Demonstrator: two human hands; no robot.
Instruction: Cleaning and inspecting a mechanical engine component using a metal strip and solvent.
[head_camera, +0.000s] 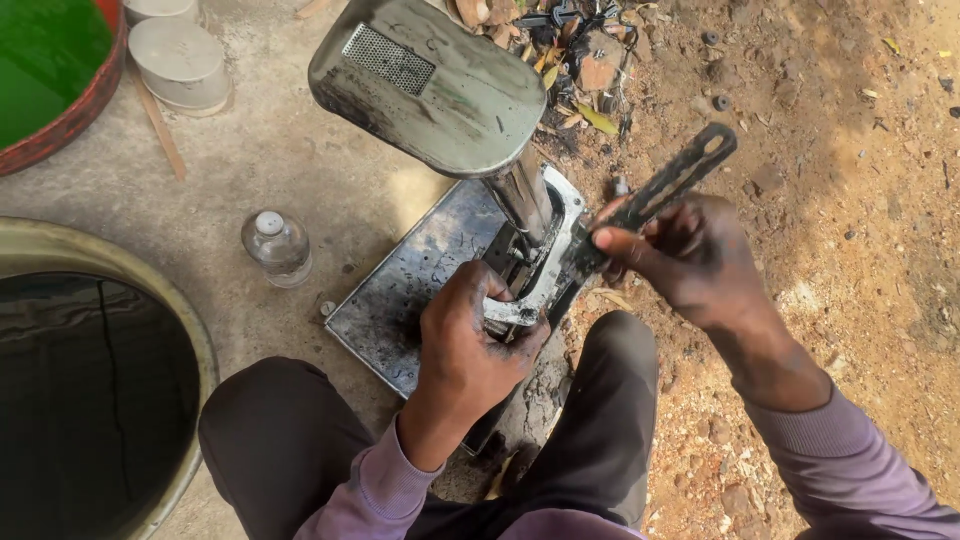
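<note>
My left hand (470, 345) grips the lower edge of a chrome bracket (545, 265) at the foot of a metal machine part, which has a rounded grey head with a mesh grille (425, 85) and a shiny column (520, 195). It stands on a dirty metal base plate (410, 290). Raised to the right of the column, my right hand (685, 250) holds a flat black slotted wrench (665, 185) whose lower end meets the bracket. Both hands are smeared with black grease.
A small clear bottle with a white cap (277, 245) stands on the concrete left of the plate. A large dark drum (95, 390) sits at lower left, a green-filled tub (50, 70) and round metal lids (180, 60) at top left. Dirt and debris lie to the right.
</note>
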